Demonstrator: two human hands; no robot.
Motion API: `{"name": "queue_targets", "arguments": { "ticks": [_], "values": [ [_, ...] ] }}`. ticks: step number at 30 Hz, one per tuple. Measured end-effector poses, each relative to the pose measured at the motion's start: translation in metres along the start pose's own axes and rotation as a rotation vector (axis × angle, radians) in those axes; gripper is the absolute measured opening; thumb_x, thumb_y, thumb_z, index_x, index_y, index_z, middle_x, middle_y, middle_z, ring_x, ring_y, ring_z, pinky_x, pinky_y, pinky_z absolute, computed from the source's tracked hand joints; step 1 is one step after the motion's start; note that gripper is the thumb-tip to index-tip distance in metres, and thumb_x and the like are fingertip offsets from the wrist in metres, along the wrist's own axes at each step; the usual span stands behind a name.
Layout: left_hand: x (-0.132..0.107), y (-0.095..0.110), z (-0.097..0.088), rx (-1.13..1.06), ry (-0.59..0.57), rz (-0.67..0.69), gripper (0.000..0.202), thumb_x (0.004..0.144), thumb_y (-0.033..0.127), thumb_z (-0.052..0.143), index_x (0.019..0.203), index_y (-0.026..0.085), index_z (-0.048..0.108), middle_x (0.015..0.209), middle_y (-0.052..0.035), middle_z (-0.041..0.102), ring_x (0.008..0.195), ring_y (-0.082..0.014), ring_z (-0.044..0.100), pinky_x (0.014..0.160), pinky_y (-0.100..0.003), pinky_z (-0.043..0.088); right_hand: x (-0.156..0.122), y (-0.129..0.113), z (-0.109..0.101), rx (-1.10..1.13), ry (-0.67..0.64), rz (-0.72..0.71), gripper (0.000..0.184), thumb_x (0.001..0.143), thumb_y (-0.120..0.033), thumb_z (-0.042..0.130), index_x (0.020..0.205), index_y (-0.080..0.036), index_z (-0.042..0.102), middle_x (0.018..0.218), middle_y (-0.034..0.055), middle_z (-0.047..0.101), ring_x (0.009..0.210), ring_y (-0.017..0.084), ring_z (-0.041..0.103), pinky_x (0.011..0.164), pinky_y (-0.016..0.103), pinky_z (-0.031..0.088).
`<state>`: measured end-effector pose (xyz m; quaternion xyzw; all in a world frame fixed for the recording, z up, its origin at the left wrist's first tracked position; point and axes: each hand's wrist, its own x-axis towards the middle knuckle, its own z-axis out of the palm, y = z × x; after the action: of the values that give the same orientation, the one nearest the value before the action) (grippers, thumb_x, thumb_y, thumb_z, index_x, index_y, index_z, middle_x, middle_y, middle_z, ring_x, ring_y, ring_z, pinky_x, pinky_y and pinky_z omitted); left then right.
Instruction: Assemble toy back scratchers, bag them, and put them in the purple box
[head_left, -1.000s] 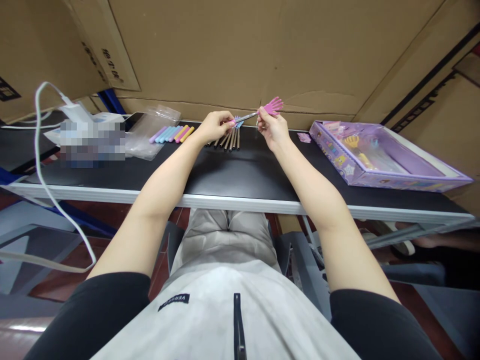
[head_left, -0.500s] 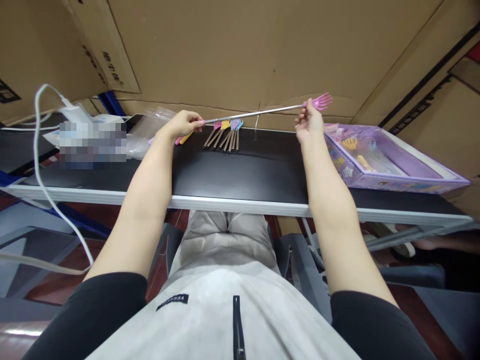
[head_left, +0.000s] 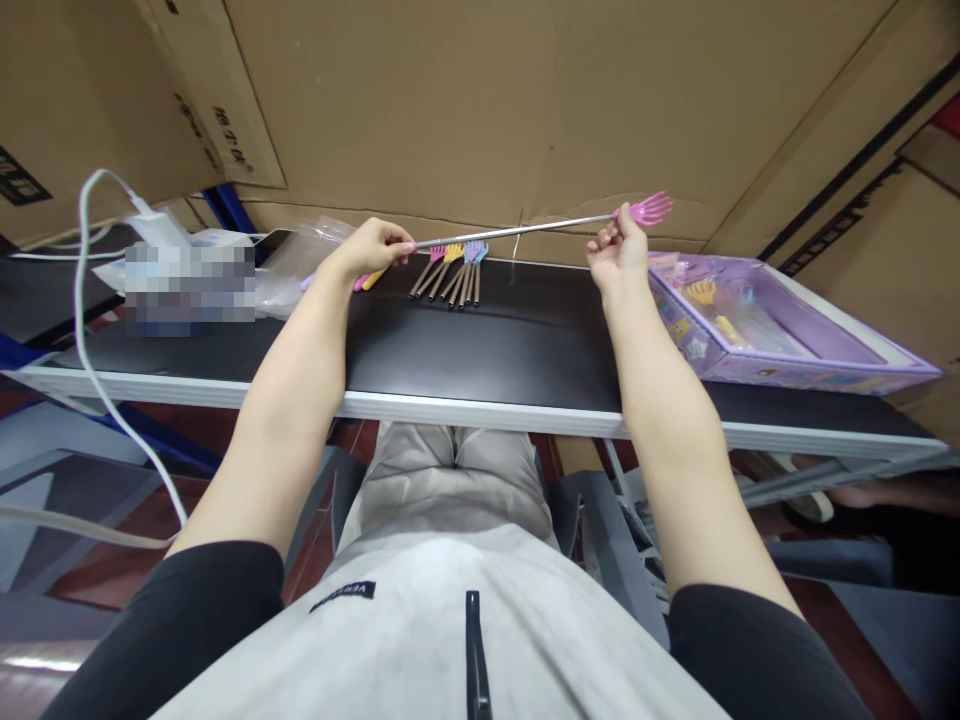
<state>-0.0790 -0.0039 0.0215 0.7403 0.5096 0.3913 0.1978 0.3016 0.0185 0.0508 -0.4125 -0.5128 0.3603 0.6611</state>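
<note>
A pink telescopic back scratcher [head_left: 525,230] is stretched out nearly level above the table, its silver rod drawn long. My left hand [head_left: 379,246] pinches the pink handle end, most of which the fingers hide. My right hand [head_left: 619,250] is closed near the base of the pink claw head, which sticks out to the right. Below the rod lie several back scratcher heads [head_left: 452,268] on short dark metal stems, in pink, yellow, purple and blue. Beside my left wrist show coloured handles [head_left: 369,280], in pink and yellow, partly covered by my arm.
A purple open box [head_left: 795,368] on the right holds a yellow claw head and wrapped pieces. Clear plastic bags [head_left: 292,272] and a white plug with a cable [head_left: 159,228] are on the left. Cardboard [head_left: 465,100] stands behind the black table [head_left: 480,350].
The extended back scratcher has shifted very slightly right, with both hands still on it. The view has moved a little; the things on the table look unchanged.
</note>
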Motion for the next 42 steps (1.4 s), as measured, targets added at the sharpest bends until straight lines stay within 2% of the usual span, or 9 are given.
{"name": "queue_targets", "arguments": {
  "ticks": [4, 9, 12, 15, 20, 27, 32, 38, 42],
  "values": [
    [0.000, 0.021, 0.024, 0.007, -0.028, 0.012, 0.015, 0.090, 0.021, 0.067, 0.076, 0.018, 0.069, 0.066, -0.0047, 0.063, 0.075, -0.0217, 0.064, 0.081, -0.037, 0.053, -0.023, 0.002, 0.030, 0.091, 0.044, 0.120, 0.051, 0.090, -0.070, 0.076, 0.076, -0.026, 0.055, 0.057, -0.0079, 0.039, 0.050, 0.010, 0.038, 0.052, 0.024, 0.037],
    [-0.001, 0.037, 0.075, -0.066, -0.079, 0.133, 0.021, 0.092, 0.026, 0.068, 0.073, 0.020, 0.062, 0.062, -0.0004, 0.056, 0.064, -0.0168, 0.057, 0.075, -0.033, 0.051, -0.070, 0.016, 0.081, 0.214, -0.160, 0.228, 0.050, 0.085, -0.045, 0.091, 0.076, -0.023, 0.047, 0.058, -0.0107, 0.041, 0.054, 0.007, 0.043, 0.054, 0.020, 0.035],
    [-0.002, 0.039, 0.090, -0.102, -0.082, 0.180, 0.020, 0.092, 0.031, 0.066, 0.076, 0.021, 0.062, 0.061, 0.0005, 0.054, 0.064, -0.0170, 0.056, 0.074, -0.032, 0.052, -0.084, 0.017, 0.092, 0.198, -0.156, 0.240, 0.056, 0.081, -0.048, 0.093, 0.076, -0.023, 0.043, 0.057, -0.0116, 0.042, 0.054, 0.006, 0.044, 0.054, 0.020, 0.036],
    [-0.002, 0.039, 0.090, -0.094, -0.057, 0.192, 0.020, 0.093, 0.032, 0.064, 0.077, 0.021, 0.062, 0.061, 0.0000, 0.055, 0.065, -0.0172, 0.055, 0.076, -0.033, 0.052, -0.086, 0.014, 0.090, 0.154, -0.152, 0.220, 0.060, 0.079, -0.055, 0.093, 0.076, -0.024, 0.042, 0.056, -0.0120, 0.039, 0.053, 0.006, 0.045, 0.053, 0.019, 0.036],
    [-0.002, 0.041, 0.084, -0.100, -0.029, 0.198, 0.018, 0.092, 0.034, 0.066, 0.081, 0.020, 0.065, 0.064, -0.0011, 0.058, 0.069, -0.0179, 0.058, 0.076, -0.032, 0.053, -0.082, 0.008, 0.086, 0.127, -0.190, 0.190, 0.061, 0.078, -0.052, 0.094, 0.074, -0.024, 0.040, 0.057, -0.0118, 0.037, 0.053, 0.006, 0.043, 0.053, 0.020, 0.035],
    [0.005, 0.044, 0.071, -0.052, -0.022, 0.209, 0.014, 0.093, 0.028, 0.063, 0.085, 0.018, 0.068, 0.069, -0.0013, 0.059, 0.073, -0.0177, 0.059, 0.079, -0.032, 0.052, -0.075, 0.004, 0.089, 0.218, -0.160, 0.186, 0.048, 0.083, -0.046, 0.093, 0.073, -0.021, 0.053, 0.057, -0.0102, 0.040, 0.054, 0.006, 0.038, 0.054, 0.022, 0.033],
    [0.009, 0.028, 0.051, -0.040, 0.003, 0.171, 0.011, 0.091, 0.025, 0.064, 0.087, 0.017, 0.070, 0.072, -0.0024, 0.060, 0.081, -0.0199, 0.061, 0.084, -0.033, 0.050, -0.051, 0.001, 0.073, 0.199, -0.094, 0.098, 0.048, 0.089, -0.052, 0.086, 0.073, -0.024, 0.051, 0.059, -0.0082, 0.040, 0.054, 0.008, 0.038, 0.054, 0.024, 0.034],
    [0.008, -0.005, 0.018, 0.017, 0.050, 0.069, 0.008, 0.088, 0.024, 0.066, 0.083, 0.018, 0.070, 0.068, -0.0012, 0.060, 0.080, -0.0197, 0.058, 0.086, -0.032, 0.048, -0.002, -0.008, 0.011, 0.182, 0.105, 0.109, 0.049, 0.101, -0.053, 0.071, 0.070, -0.028, 0.043, 0.055, -0.0057, 0.032, 0.056, 0.013, 0.034, 0.061, 0.031, 0.036],
    [0.007, -0.020, 0.009, 0.024, 0.051, 0.022, 0.012, 0.087, 0.025, 0.069, 0.076, 0.020, 0.068, 0.064, -0.0005, 0.059, 0.074, -0.0188, 0.056, 0.081, -0.031, 0.047, 0.012, -0.007, -0.019, 0.059, 0.049, 0.025, 0.057, 0.103, -0.064, 0.062, 0.065, -0.033, 0.032, 0.051, -0.0027, 0.016, 0.063, 0.019, 0.035, 0.068, 0.037, 0.033]
  ]
}}
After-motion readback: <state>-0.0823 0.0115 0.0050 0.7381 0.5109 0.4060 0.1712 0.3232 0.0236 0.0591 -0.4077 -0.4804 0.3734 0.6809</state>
